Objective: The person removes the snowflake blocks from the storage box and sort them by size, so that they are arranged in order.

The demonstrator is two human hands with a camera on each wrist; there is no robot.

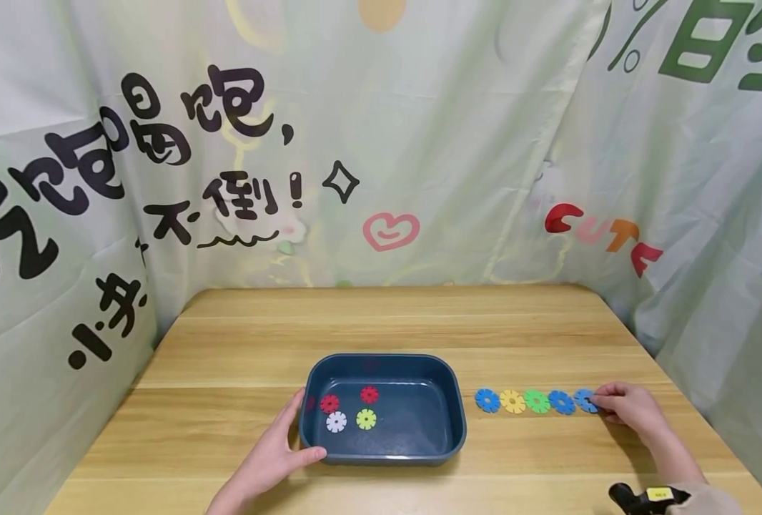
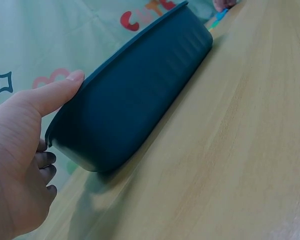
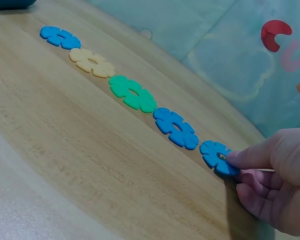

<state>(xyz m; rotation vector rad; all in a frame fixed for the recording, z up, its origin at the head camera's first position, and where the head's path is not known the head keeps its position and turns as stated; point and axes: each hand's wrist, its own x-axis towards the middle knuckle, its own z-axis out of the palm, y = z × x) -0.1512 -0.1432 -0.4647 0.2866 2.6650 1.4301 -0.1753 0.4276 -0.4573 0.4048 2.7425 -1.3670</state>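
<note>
A dark blue rectangular plastic tub stands on the table. My left hand holds its near left corner, thumb on the rim and the other fingers along the left end; the left wrist view shows these fingers curled. To the tub's right lies a row of flower-shaped plastic discs: a blue disc, a yellow disc, a green disc and another blue disc. At the row's right end my right hand pinches a further blue disc between thumb and fingers, close beside its neighbour.
Inside the tub, toward its left, lie two red discs, a white disc and a yellow-green disc. Printed cloth hangs behind and beside the wooden table.
</note>
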